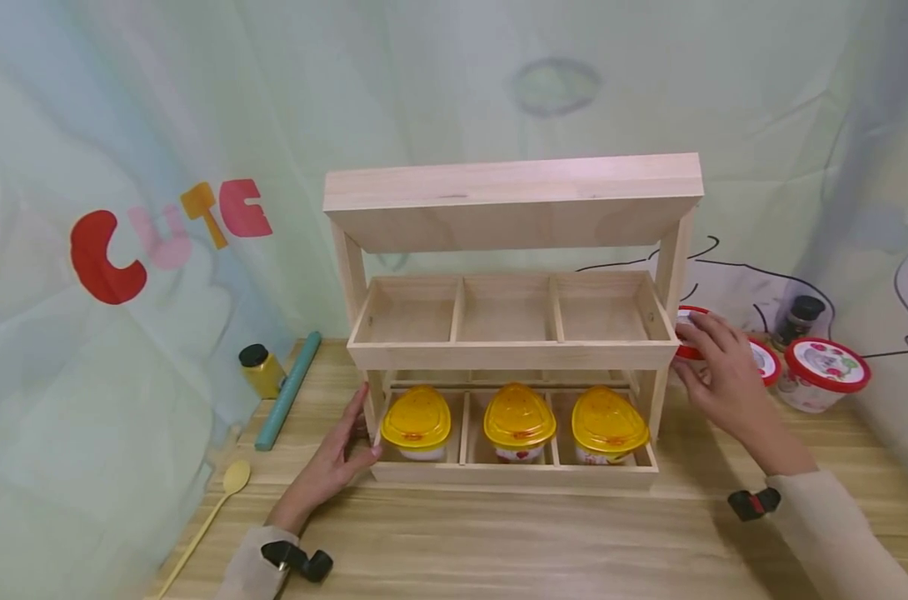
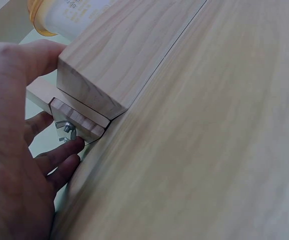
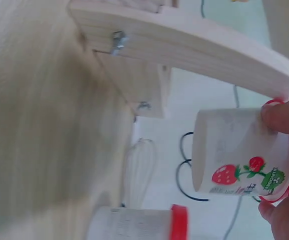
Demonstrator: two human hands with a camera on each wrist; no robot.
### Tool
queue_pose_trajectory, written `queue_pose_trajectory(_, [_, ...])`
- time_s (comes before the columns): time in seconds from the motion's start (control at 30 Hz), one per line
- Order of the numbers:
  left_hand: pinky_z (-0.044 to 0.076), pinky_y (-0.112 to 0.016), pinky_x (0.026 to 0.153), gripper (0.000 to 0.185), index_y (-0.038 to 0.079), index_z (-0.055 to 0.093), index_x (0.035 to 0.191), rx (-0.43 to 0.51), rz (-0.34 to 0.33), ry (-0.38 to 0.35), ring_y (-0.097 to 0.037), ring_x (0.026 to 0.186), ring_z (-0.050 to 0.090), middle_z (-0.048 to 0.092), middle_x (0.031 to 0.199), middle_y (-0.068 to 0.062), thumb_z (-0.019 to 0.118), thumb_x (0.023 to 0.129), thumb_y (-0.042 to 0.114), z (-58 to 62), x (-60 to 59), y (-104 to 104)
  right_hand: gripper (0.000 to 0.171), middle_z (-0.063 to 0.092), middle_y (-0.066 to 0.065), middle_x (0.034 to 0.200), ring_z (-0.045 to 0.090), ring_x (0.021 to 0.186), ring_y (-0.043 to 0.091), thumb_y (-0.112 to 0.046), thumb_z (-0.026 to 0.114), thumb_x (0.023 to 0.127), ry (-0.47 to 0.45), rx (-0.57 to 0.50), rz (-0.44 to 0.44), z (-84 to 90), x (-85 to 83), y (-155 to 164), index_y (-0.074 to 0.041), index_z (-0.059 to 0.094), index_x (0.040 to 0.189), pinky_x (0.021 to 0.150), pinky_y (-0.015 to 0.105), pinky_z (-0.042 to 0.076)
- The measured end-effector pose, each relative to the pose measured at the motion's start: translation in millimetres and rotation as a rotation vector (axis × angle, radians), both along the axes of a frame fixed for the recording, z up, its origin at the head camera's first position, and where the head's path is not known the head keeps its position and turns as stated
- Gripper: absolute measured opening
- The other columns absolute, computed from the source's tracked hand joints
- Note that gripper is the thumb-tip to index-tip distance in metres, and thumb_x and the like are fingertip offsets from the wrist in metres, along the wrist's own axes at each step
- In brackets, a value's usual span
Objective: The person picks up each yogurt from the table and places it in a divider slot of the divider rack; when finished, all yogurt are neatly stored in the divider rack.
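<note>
Steadying rack [image 1: 510, 357], seemingly: left hand [image 1: 334, 458] half-curled round its left corner; right hand [image 1: 727, 387] pinching red-lidded tub [image 3: 239, 150] at rack's right

A wood-grain worktop [image 1: 514, 542] carries a wooden rack [image 1: 514, 357]. Left of it are a yellow spoon [image 1: 205, 528], a teal rod [image 1: 289, 392] and a black-lidded jar [image 1: 262, 375]. Red-lidded tubs [image 1: 821, 383] stand at right, beside a dark-capped bottle [image 1: 797, 321].

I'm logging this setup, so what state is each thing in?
Wooden rack: upright, left hand touching it
Yellow-lidded tubs: closed, in the lower tier
Strawberry-print tub: lidded, raised by right hand
Other red-lidded tubs: closed, standing
Yellow jar: capped, upright
Dark bottle: capped
Yellow spoon: lying flat
Teal rod: lying flat
</note>
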State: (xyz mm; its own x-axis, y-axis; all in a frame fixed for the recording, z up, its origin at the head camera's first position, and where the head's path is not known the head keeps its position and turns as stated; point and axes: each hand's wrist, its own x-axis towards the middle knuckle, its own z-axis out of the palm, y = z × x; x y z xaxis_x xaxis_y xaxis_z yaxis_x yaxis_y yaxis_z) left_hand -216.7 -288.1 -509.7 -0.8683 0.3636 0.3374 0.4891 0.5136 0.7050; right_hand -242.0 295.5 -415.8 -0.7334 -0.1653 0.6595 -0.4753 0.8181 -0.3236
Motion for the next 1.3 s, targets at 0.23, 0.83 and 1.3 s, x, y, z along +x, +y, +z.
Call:
queue_pose_trajectory(0.23, [0.054,-0.028,0.107,0.101,0.023,0.005,0.175,0.003,-0.001,-0.012,-0.020,0.129,0.065,0.044,0.165,-0.031,0.071,0.100,0.011,0.4,0.1,-0.7,0.054,0.058,0.029,0.151,0.046,0.139,0.057,0.004,0.083,0.083,0.037,0.004,-0.006,13.8,11.5,-1.3,-0.005,0.070,0.134,0.114,0.082,0.036])
queue_pose_trajectory(0.83, [0.054,-0.029,0.107,0.100,0.023,0.005,0.175,0.003,0.002,-0.008,-0.028,0.130,0.065,0.043,0.165,-0.032,0.071,0.101,0.011,-1.3,0.1,-0.2,0.055,0.059,0.028,0.151,0.045,0.145,0.053,0.009,0.083,0.080,0.131,-0.038,-0.036,41.2,28.4,4.0,-0.004,0.071,0.132,0.115,0.078,0.039])
queue_pose_trajectory(1.3, [0.055,-0.032,0.108,0.101,0.023,0.005,0.175,0.002,0.002,-0.017,-0.040,0.131,0.064,0.038,0.168,-0.031,0.071,0.101,0.011,0.7,1.7,2.0,0.065,0.059,0.025,0.154,0.044,0.149,0.049,0.011,0.083,0.075,0.216,-0.030,-0.034,79.3,46.2,-4.4,-0.005,0.071,0.137,0.117,0.066,0.046])
